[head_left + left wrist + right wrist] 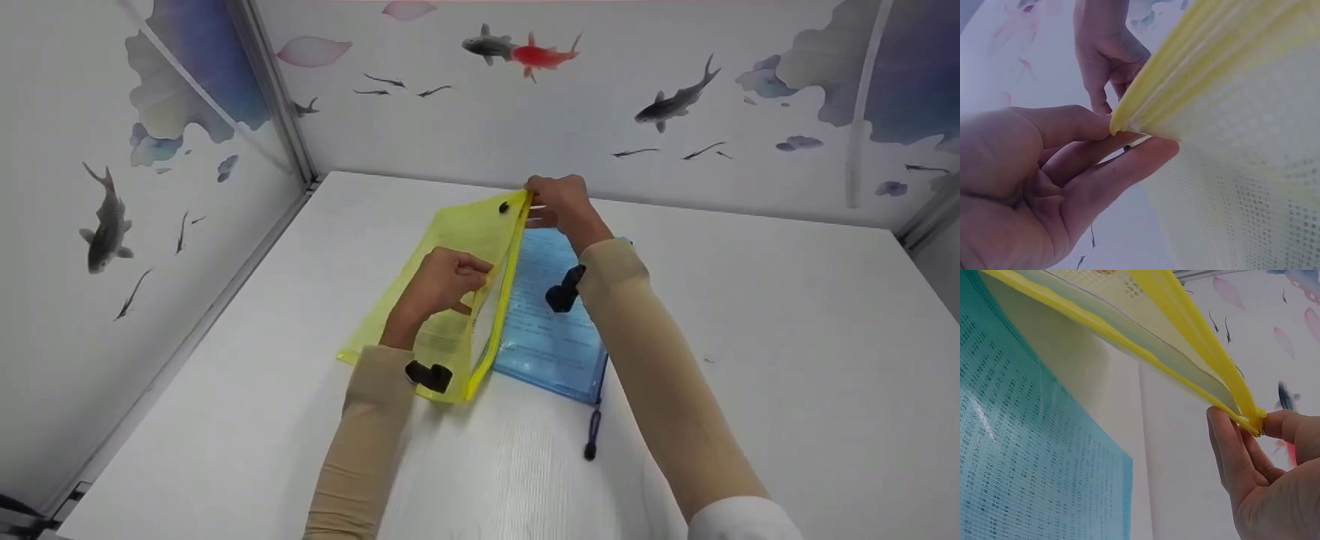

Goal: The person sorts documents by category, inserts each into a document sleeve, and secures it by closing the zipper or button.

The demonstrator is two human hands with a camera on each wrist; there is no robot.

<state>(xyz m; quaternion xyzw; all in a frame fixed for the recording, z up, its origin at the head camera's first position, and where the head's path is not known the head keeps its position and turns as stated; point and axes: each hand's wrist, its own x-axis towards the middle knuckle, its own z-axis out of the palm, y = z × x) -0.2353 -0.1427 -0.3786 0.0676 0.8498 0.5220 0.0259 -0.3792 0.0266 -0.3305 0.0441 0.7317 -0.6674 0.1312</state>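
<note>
A yellow mesh zip pouch (457,232) is lifted along its zipper side, and its mouth gapes, with white paper (486,322) showing inside. My left hand (441,283) pinches the near lip of the opening between thumb and fingers, as the left wrist view shows up close. At the far end of the zipper, my right hand (564,206) grips the pouch corner (1253,424) between thumb and fingertips. Partly beneath the yellow pouch lies a blue zip pouch (551,349) with printed sheets in it.
A dark zipper pull (592,435) trails from the blue pouch onto the white table (787,360). White panels painted with fish (679,97) rise behind and to the left of the table. Each sleeve cuff carries a small black camera (431,376).
</note>
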